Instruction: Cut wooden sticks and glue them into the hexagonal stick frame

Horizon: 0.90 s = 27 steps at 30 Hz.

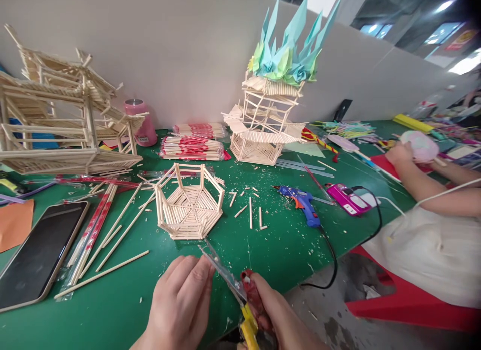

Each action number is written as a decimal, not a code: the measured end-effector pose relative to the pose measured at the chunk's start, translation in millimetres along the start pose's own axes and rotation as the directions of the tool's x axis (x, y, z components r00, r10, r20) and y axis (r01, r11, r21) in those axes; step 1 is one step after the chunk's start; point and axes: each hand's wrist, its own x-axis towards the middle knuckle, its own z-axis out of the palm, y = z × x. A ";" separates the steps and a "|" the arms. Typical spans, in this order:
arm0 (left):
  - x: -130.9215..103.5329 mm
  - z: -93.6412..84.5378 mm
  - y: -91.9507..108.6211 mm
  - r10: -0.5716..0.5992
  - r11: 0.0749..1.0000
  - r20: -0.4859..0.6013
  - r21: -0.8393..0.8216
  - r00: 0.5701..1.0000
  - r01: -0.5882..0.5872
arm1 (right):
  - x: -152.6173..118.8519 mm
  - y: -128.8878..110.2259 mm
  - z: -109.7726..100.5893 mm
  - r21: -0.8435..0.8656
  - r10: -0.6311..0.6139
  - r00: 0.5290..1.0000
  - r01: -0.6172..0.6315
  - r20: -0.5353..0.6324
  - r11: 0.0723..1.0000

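Note:
In my right hand (276, 310) is a pair of scissors (225, 272) with long grey blades and red and yellow handles. The blades point up and left, slightly parted. My left hand (182, 292) is closed beside the blade tips, thumb and fingers pressed together; whatever they pinch is hidden. Just beyond both hands stands an eight-sided frame of wooden sticks (193, 204), with a web-like stick floor and low posts and rails. Short cut stick pieces (250, 213) and crumbs lie to its right. Several long sticks (101, 274) lie to its left.
A phone (41, 252) lies at the left. Behind are a large stick house (67, 109), a pink bottle (141, 122), wrapped stick bundles (193, 148) and a stick tower (263, 114) topped with blue paper. A blue glue gun (300, 202) and pink power strip (349, 198) lie right, near another person's arm (421, 189).

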 end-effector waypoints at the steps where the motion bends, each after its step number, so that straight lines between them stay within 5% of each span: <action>1: 1.0 -2.6 -0.5 -0.045 0.996 0.048 -0.079 0.998 0.049 | -1.4 -1.8 -1.1 -0.022 -0.011 1.000 0.011 -0.011 1.000; 6: 6.1 -14.7 1.0 -0.117 0.930 0.205 -0.321 0.972 0.179 | -6.2 -9.7 -4.7 -0.052 -0.052 0.997 0.049 -0.062 0.997; 14: 2.6 -17.6 6.1 -0.051 0.993 0.075 -0.105 0.996 0.059 | 10.7 9.2 7.4 0.224 0.194 0.981 -0.186 -0.017 0.957; 18: -3.7 -13.4 6.6 -0.055 0.988 0.092 -0.142 0.994 0.067 | 22.7 15.2 6.4 0.288 0.229 0.973 -0.210 -0.034 0.934; 22: -4.5 -6.4 8.9 -0.200 0.938 0.081 -0.273 0.977 0.214 | 17.2 1.2 -4.9 0.329 0.100 0.994 -0.081 -0.039 0.941; 27: -0.8 -3.5 7.7 -0.411 0.762 0.176 -0.472 0.895 0.443 | -5.9 -19.6 -13.1 0.083 -0.013 0.991 0.024 -0.131 0.996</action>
